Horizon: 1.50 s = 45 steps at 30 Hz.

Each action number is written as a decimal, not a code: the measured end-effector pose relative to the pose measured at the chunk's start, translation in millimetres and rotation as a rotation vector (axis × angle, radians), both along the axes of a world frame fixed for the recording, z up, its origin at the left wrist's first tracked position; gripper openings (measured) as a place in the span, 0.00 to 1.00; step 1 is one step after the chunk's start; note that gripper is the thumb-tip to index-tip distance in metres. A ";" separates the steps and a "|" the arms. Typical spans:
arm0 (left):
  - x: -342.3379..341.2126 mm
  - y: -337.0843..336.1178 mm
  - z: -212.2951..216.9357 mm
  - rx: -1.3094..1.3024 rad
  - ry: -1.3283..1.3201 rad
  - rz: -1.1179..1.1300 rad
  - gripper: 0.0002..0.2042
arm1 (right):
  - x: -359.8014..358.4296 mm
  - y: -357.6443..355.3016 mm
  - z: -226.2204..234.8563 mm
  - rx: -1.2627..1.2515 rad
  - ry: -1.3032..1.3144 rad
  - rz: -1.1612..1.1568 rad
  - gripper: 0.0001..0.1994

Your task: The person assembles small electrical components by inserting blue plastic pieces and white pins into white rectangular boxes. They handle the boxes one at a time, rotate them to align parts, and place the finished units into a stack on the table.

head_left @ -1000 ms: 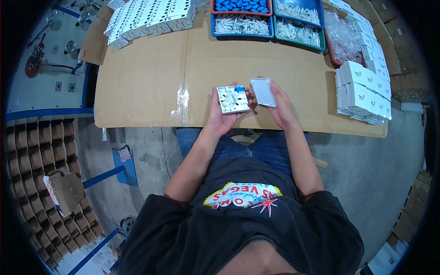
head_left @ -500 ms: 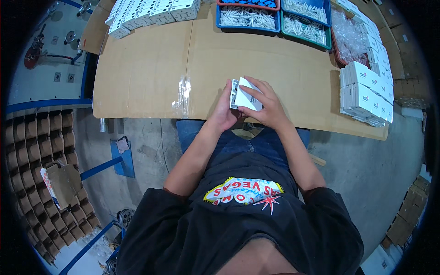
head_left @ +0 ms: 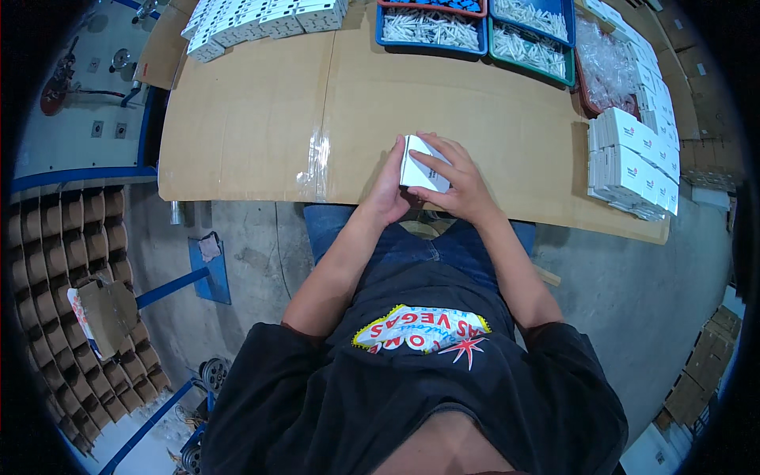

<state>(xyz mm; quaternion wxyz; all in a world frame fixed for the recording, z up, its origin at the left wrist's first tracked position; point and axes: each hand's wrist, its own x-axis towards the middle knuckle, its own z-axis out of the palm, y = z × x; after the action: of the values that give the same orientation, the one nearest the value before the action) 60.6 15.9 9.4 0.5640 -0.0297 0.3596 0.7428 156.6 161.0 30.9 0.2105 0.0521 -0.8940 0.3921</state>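
Right now both hands clamp a small white box (head_left: 422, 166) at the near edge of the cardboard-covered table (head_left: 253, 134); left hand (head_left: 389, 190) cups its side, right hand (head_left: 459, 184) presses on top; it looks light, stiff-walled, crushable, best gripped at its edges.

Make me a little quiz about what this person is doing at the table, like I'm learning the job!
1. True or false: both hands are on the small white box.
2. Which lies at the table's right edge? A) a stack of white boxes B) a red bucket C) a laptop
3. Fill in: the blue tray at the far side of the cardboard-covered table holds small ____ parts.

Key:
1. True: the left hand grips its left side and the right hand lies over its front.
2. A
3. white
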 end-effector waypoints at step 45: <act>1.3 1.8 -5.0 -0.151 0.012 -0.025 0.31 | 7.6 5.4 -0.7 -0.014 -0.141 0.016 0.31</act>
<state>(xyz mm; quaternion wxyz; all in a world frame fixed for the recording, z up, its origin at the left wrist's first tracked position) 61.9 17.6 4.4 0.5671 -0.0632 0.4184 0.7066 164.1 166.4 30.2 0.1442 0.0300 -0.9034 0.4027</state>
